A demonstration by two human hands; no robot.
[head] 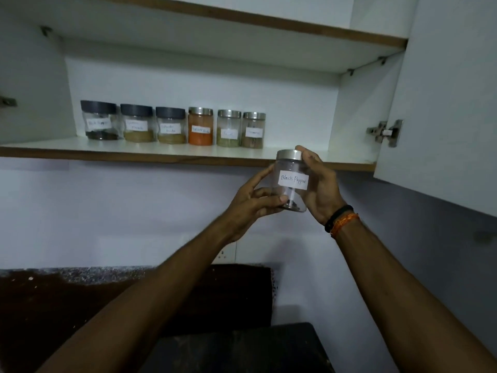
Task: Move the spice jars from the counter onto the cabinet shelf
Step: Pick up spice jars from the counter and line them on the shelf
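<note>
A clear jar with a silver lid and a "Black Pepper" label (291,181) is held upright in the air just below the front edge of the cabinet shelf (161,154). My left hand (251,203) grips its lower left side and my right hand (320,187) wraps its right side, fingers up at the lid. The jar holds only a few dark peppercorns at the bottom. On the shelf stands a row of several labelled jars: three with dark lids (137,126) on the left, an orange-filled one (200,126), and two silver-lidded ones (252,130).
The open cabinet door (443,103) with its hinge (384,131) hangs at the right. An upper shelf (242,20) spans above. Shelf space right of the jar row is bare (301,149). Below lie a dark counter (80,300), a wall socket (227,254) and a dark block (242,345).
</note>
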